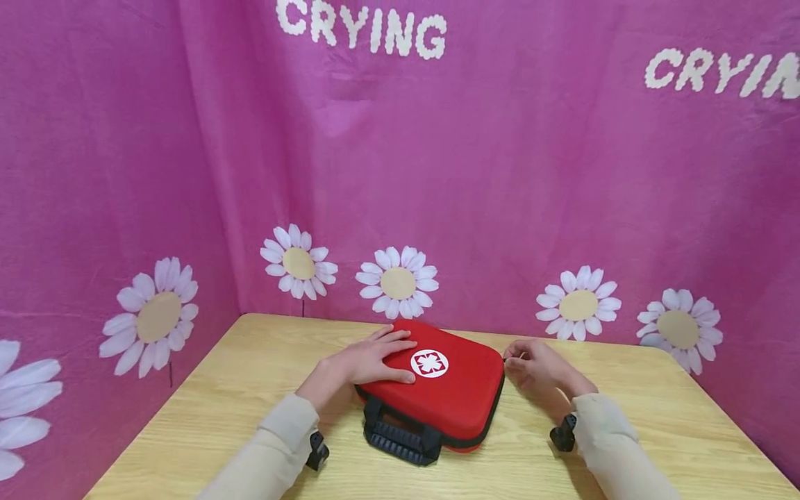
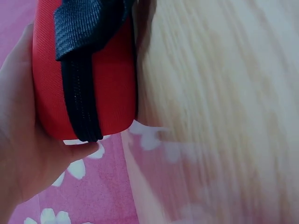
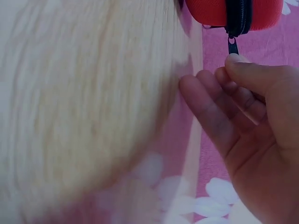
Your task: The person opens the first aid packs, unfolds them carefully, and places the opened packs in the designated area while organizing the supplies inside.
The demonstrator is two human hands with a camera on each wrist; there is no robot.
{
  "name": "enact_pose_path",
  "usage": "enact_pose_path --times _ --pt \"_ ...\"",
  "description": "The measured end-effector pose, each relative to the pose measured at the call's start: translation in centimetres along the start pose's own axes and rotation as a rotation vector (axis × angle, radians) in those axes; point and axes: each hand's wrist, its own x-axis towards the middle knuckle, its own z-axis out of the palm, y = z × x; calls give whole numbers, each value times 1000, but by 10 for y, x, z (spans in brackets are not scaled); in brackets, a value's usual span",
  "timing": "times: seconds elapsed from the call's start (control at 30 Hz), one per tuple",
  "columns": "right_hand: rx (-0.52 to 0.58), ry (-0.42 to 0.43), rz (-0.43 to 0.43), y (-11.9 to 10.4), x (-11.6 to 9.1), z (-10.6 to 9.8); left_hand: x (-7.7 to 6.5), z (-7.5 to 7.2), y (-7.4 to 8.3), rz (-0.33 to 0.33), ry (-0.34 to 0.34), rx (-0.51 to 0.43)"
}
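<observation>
A red zippered first-aid case [image 1: 459, 382] with a white round emblem lies flat on the wooden table, its black handle [image 1: 400, 437] toward me. My left hand [image 1: 369, 361] rests on the left part of its lid, fingers spread, with the thumb near the emblem. In the left wrist view that hand lies along the side of the case, beside the black zipper band [image 2: 80, 98]. At the far right corner, my right hand [image 1: 534, 364] pinches a small black zipper pull [image 3: 233, 46] between thumb and finger. The other fingers are loosely bent below it.
The light wooden table [image 1: 250, 389] extends around the case on all sides. Behind and to the left hangs a pink curtain [image 1: 487, 173] with white daisies and lettering, close to the table's back edge. Small black wrist cameras sit on both sleeves.
</observation>
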Motion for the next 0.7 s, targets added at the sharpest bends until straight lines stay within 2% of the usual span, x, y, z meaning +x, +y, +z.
enact_pose_path --times 0.1,0.23,0.33,0.5,0.7 --pt "21 -34 -3 1 3 4 -1 1 2 7 11 68" --pt "40 -19 -4 4 6 9 1 -1 12 61 9 142" --pt "49 -7 -7 7 8 10 2 1 26 143 -15 124" --pt "80 4 8 10 8 8 6 8 45 274 -96 82" --pt "151 10 49 13 3 5 10 12 51 295 -113 98"
